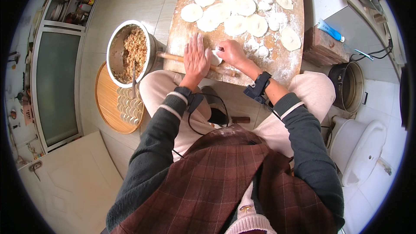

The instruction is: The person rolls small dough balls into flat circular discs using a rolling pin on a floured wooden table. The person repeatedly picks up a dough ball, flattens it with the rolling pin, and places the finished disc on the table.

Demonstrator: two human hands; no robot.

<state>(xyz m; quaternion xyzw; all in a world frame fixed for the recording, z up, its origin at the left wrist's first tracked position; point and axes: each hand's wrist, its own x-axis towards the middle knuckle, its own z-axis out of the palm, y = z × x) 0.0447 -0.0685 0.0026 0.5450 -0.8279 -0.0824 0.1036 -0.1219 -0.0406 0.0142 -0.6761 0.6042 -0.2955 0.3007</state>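
Observation:
My left hand (196,57) lies flat across a thin wooden rolling pin (172,56), fingers stretched out toward the far side. The pin rests near the front edge of a floured wooden board (277,67). Under it, between my hands, is a small white dough wrapper (216,58). My right hand (234,53) is closed, pinching the wrapper's far right edge between thumb and fingers. Rolled round wrappers (235,25) lie spread and overlapping farther up the board. Small pressed dough pieces (262,51) sit just right of my right hand and beyond it.
Left of the board stands a white-rimmed bowl (110,63) of minced filling (135,45) with a spoon (134,73). Below it, a round wooden tray (108,104) carries rows of folded dumplings (129,106). At right are a blue tube (330,30), a metal pot (346,86) and a white basin (359,147).

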